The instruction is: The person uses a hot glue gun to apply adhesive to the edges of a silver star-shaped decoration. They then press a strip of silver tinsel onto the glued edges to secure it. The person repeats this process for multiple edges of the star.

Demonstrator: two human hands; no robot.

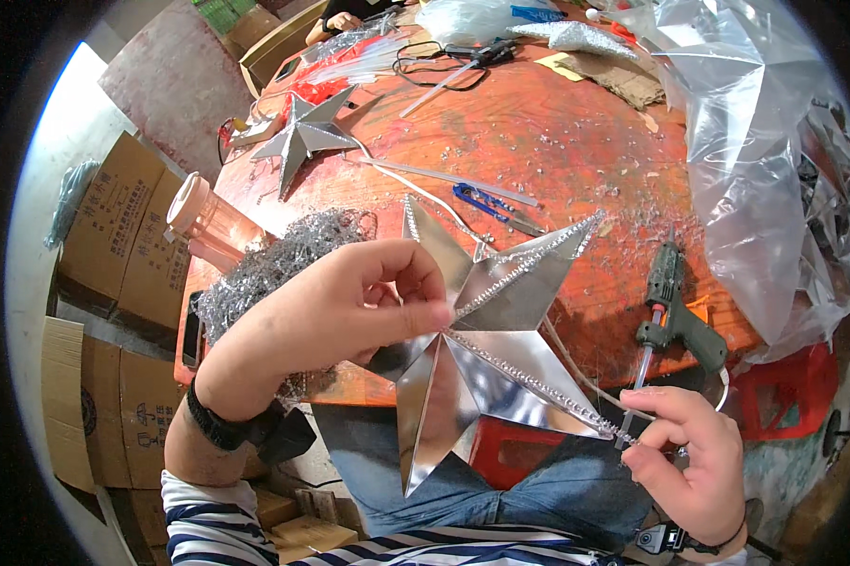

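Observation:
A shiny silver five-pointed star (430, 406) is held tilted above my lap, at the near edge of the table. Thin silver beaded trim (538, 387) runs along the ridge from the star's centre to its lower right point, and similar trim lines the upper right point. My left hand (350, 297) has thumb and forefinger pinched at the star's centre, against the trim. At the lower right tip, my right hand (684, 457) is closed on the trim's end. A dark green glue gun (668, 311) with a glue stick lies on the table above my right hand.
A heap of silver tinsel (274, 264) and a pink cup (217, 222) stand at left. Farther back are a blue cutter (491, 206), another star (302, 137) and a second glue gun (482, 57). Plastic bags (746, 170) hang right. A co-worker's hand (343, 21) shows far back.

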